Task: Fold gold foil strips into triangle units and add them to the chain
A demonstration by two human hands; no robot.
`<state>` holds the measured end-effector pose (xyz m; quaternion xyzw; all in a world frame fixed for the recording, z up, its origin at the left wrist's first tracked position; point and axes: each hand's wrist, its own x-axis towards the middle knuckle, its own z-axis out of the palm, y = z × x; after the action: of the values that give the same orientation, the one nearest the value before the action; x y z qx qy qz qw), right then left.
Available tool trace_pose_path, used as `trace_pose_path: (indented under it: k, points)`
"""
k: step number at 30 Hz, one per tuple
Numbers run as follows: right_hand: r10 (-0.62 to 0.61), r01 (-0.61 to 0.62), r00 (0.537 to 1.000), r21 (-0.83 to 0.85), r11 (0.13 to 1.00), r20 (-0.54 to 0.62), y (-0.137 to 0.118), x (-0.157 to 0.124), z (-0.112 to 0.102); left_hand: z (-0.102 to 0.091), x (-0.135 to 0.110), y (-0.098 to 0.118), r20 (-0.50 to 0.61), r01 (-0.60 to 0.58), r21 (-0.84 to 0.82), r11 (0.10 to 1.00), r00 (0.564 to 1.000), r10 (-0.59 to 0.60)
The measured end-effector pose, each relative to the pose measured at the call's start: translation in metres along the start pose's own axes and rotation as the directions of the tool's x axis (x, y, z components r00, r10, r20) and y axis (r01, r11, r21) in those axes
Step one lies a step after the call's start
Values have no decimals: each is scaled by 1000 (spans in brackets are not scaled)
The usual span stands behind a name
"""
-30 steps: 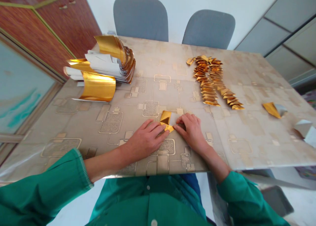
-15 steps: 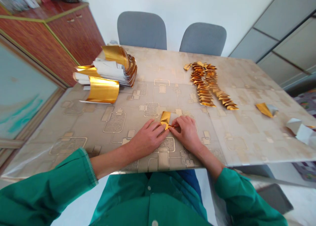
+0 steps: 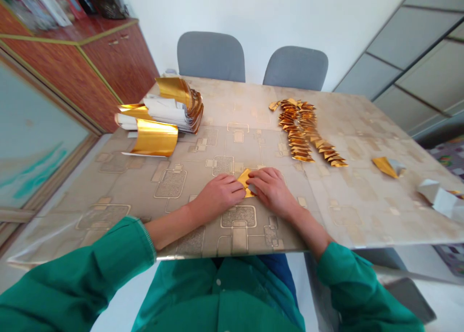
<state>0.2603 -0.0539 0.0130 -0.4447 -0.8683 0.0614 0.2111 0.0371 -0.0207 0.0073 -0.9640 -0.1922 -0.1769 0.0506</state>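
Observation:
A small folded piece of gold paper (image 3: 245, 176) lies on the table close in front of me, between my two hands. My left hand (image 3: 222, 193) grips its left and lower side, fingers pressed together on it. On the other side, my right hand (image 3: 271, 189) pinches the right edge, where a bit of pale backing shows. The fingertips cover part of the paper. Further off to the right stand two rows of folded gold paper pieces (image 3: 299, 129). At the back left sits a stack of gold paper sheets (image 3: 177, 105), with a curled gold sheet (image 3: 155, 137) before it.
Toward the right of the patterned table (image 3: 203, 235) lie a partly folded gold piece (image 3: 386, 166) and some white-backed paper (image 3: 438, 196). Two grey chairs (image 3: 212, 56) stand behind the table. A wooden cabinet (image 3: 116, 61) is at the left.
The gold paper has turned and been folded over into a more pointed shape. My right hand has shifted up along its edge. The camera view has tilted slightly upward.

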Motion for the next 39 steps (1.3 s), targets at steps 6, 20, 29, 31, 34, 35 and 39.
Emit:
trace_pose_path:
  k: [6,20,29,31,34,35,39]
  points:
    - [40,-37,997,-43,998,73,8,-11,-5,-4,0,-12,34,51,42,998,998,-52]
    - [59,-51,997,-155,987,52,-3,-8,0,2,11,4,14,52,-13,999,999,-52]
    - [33,-26,998,-121,992,61,-1,-13,-7,7,7,2,-16,54,72,996,998,-53]
    - [49,-44,997,-102,994,56,-2,-15,-6,6,4,1,-39,65,64,996,997,-63]
    - [68,-66,997,-65,996,33,-2,-15,-5,5,2,3,-55,94,36,995,994,-92]
    - [79,-78,997,-38,996,23,-2,-15,-4,4,2,3,-56,99,23,995,994,-97]
    - [171,-171,985,97,981,8,2,-13,-1,5,2,5,-66,83,-8,997,994,-83]
